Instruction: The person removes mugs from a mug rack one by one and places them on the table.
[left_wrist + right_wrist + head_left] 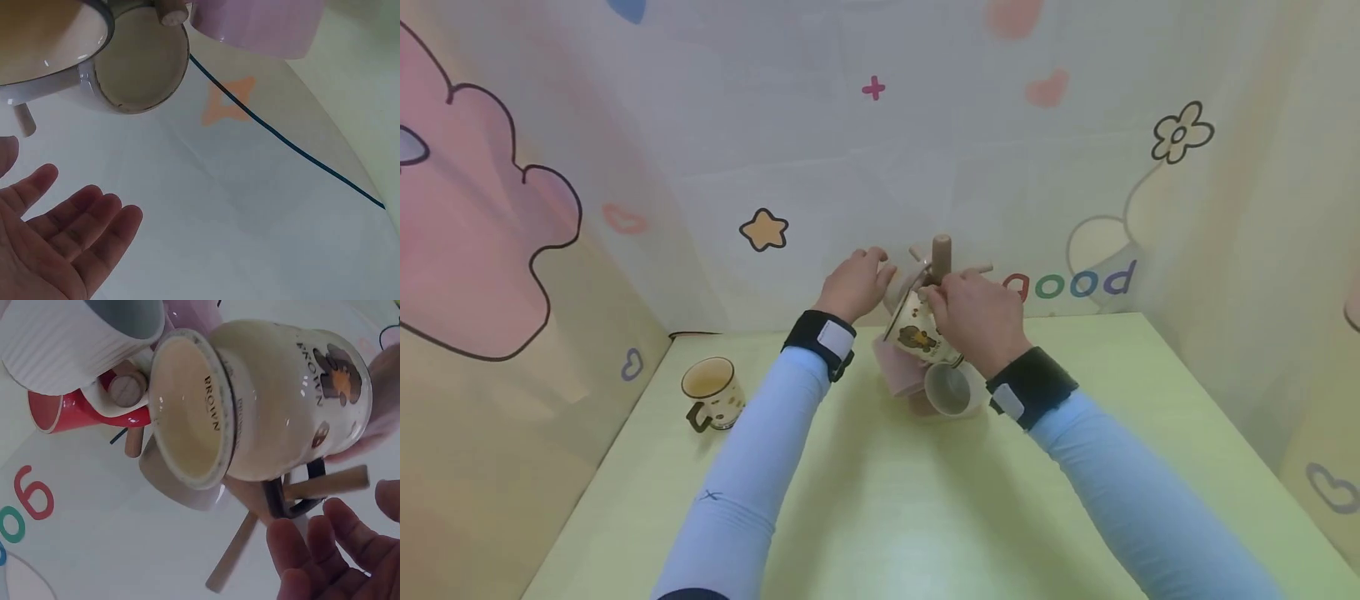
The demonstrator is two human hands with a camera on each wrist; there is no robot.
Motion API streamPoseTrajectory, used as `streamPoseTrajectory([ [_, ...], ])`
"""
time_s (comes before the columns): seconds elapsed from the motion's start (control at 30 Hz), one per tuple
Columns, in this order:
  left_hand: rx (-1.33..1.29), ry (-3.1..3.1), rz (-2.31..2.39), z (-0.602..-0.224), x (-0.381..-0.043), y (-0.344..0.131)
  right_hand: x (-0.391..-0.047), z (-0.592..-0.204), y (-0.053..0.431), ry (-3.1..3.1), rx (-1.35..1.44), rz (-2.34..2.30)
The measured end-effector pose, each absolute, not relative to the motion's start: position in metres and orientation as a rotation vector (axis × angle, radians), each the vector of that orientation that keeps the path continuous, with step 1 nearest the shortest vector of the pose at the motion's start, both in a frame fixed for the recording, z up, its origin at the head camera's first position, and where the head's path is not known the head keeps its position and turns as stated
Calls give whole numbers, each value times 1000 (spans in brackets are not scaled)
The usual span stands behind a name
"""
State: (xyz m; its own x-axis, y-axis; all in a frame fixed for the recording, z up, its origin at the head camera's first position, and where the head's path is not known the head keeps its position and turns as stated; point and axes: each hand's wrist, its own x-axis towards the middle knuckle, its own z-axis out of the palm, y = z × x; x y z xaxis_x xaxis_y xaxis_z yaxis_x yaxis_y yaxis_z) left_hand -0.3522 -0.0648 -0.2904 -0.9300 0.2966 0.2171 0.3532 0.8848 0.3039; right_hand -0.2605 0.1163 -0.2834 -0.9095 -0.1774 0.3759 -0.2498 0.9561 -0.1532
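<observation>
A cream bear-print mug [917, 329] hangs tilted on a wooden mug tree [942, 257], its mouth toward the left hand. In the right wrist view, a peg [331, 482] passes through the mug's black handle [275, 499], and the base carries the word BROWN. The right hand [981, 321] has its loosely bent fingertips right at that handle, with the thumb apart from them. Left of the mug's mouth, the left hand [857, 283] is raised with fingers spread, holding nothing; its palm [31, 262] shows in the left wrist view.
Also on the tree are a pink cup [897, 367], a white ribbed cup [951, 390], a red cup [69, 412] and a pale dark-rimmed mug [140, 59]. A second cream mug [711, 392] stands upright on the table's left. A printed cloth [820, 125] hangs close behind the tree.
</observation>
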Motion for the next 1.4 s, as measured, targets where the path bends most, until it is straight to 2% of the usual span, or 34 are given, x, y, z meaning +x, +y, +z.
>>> streamPoseTrajectory([
  [0.23, -589, -2938, -453, -280, -369, -52, -263, -283, 98, -2772, 315, 209],
  [0.47, -682, -2952, -303, -269, -369, -46, -265, -282, 88, -2827, 300, 146],
  [0.83, -624, -2881, -256, -276, -366, -37, -263, -285, 88, -2818, 306, 21],
  [1.4, -566, -2831, -267, -278, -364, -40, -264, -284, 102, -2849, 301, 100],
])
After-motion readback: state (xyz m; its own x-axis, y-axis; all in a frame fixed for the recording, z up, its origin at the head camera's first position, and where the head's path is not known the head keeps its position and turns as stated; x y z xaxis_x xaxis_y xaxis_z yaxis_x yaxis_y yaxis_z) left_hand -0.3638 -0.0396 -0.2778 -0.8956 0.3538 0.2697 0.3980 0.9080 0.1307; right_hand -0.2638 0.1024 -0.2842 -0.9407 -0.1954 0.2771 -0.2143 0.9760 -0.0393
